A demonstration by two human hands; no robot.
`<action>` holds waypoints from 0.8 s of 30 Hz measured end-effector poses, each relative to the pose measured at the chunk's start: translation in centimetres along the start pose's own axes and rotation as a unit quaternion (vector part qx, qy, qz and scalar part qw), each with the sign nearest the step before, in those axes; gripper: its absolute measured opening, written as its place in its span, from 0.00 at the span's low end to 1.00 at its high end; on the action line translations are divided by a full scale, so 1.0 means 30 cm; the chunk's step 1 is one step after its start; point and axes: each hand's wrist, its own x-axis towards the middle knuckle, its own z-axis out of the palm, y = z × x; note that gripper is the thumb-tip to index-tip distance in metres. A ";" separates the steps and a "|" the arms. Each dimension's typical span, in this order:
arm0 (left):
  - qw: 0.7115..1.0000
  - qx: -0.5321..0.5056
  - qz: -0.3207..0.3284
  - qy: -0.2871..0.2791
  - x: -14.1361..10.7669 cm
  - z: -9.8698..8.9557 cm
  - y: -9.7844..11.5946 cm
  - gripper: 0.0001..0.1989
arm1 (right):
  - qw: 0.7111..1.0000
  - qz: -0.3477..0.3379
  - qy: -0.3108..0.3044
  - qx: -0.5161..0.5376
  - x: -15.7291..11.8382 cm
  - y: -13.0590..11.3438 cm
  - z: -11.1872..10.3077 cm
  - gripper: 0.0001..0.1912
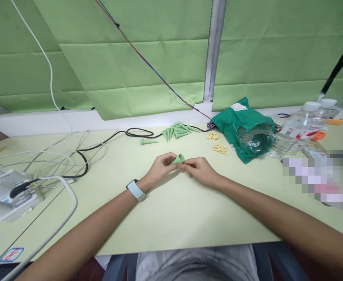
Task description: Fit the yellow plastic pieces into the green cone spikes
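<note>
**Hollow green spike (pixel 178 159), held at 12 o'clock**

The left hand (pixel 161 168) clasps it; the right hand (pixel 200 168) pinches beside its rim, on what cannot be told. Beyond, at 12 o'clock, lie loose green spikes (pixel 181 130); near 2, yellow pegs (pixel 214 137). A slack left grip could let the held one twist free.

Soft, even indoor light of middling brightness falls across the pale table (pixel 171 222) and the green blinds (pixel 130 74). Faint, soft-edged shadows lie near the left hand (pixel 160 168) and below the right forearm (pixel 256 203). Small glints show on the clear bottles (pixel 296 130). Wide-angle distortion stretches both arms toward the lower corners. Coarse pixels hide a patch (pixel 320 179) at right. Fine detail around the green cone (pixel 178 159) seems slightly soft.
</note>
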 end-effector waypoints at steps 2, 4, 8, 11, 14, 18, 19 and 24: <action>1.000 0.007 -0.001 -0.003 0.001 -0.001 -0.002 0.10 | 1.000 -0.005 0.002 0.000 -0.002 -0.003 0.003 0.14; 1.000 0.014 -0.007 -0.001 0.001 0.000 -0.004 0.09 | 0.999 -0.022 0.014 -0.020 -0.007 -0.009 0.009 0.14; 1.000 0.004 -0.010 0.008 0.002 0.006 -0.009 0.11 | 0.988 -0.096 0.052 -0.113 -0.016 -0.012 0.019 0.16; 1.000 -0.002 -0.003 0.024 0.004 0.011 -0.012 0.13 | 0.967 -0.148 0.103 -0.179 -0.016 -0.003 0.029 0.12; 0.999 -0.007 0.004 0.039 0.005 0.013 -0.013 0.13 | 0.956 -0.147 0.147 -0.206 -0.013 0.002 0.037 0.08; 0.999 -0.026 0.008 0.031 0.005 0.013 -0.011 0.13 | 0.969 -0.105 0.119 -0.190 -0.008 0.000 0.032 0.06; 0.999 -0.030 0.009 0.030 0.005 0.012 -0.010 0.13 | 0.973 -0.103 0.101 -0.178 -0.007 0.001 0.029 0.06; 0.999 -0.027 0.007 0.034 0.006 0.009 -0.014 0.12 | 0.979 -0.127 0.082 -0.133 -0.002 0.008 0.027 0.10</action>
